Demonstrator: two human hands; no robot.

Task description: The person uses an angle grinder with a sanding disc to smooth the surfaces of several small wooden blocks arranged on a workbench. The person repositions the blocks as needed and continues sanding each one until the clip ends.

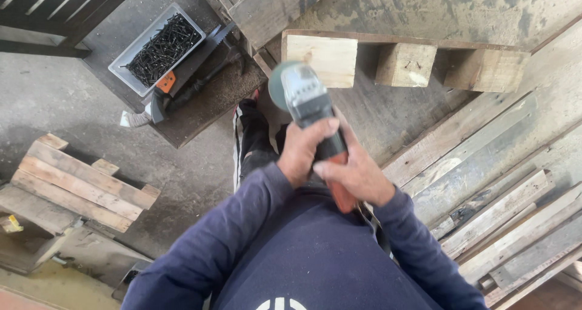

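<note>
Navy sleeves fill the bottom of the view, and both hands meet on an angle grinder [312, 113] held out in front of the chest. Left hand [304, 149] wraps the dark body of the tool from the left, its grip closed firmly round it; right hand [357, 176] closes round the red rear handle, thumb lying along the top. Its grey disc guard points away from the person, toward the end of a pale pallet block [321, 58].

That block is the leftmost of three under a weathered wooden pallet [412, 58] lying on its side just beyond the tool. To the right, long grey planks [503, 183] are stacked side by side, running diagonally toward the lower right corner. Between the hands and the pallet, a dark trouser leg with a white stripe [251, 143] shows below the grinder.

At the upper left, a shallow grey tray [124, 67] sits on a dark board and holds a heap of black nails [162, 49]. Just beside the tray lies a handsaw [182, 73] with an orange patch on its handle, touching the tray's right edge. At the far left, a small wooden pallet piece [79, 186] rests on the concrete floor [66, 104], well apart from the hands.
</note>
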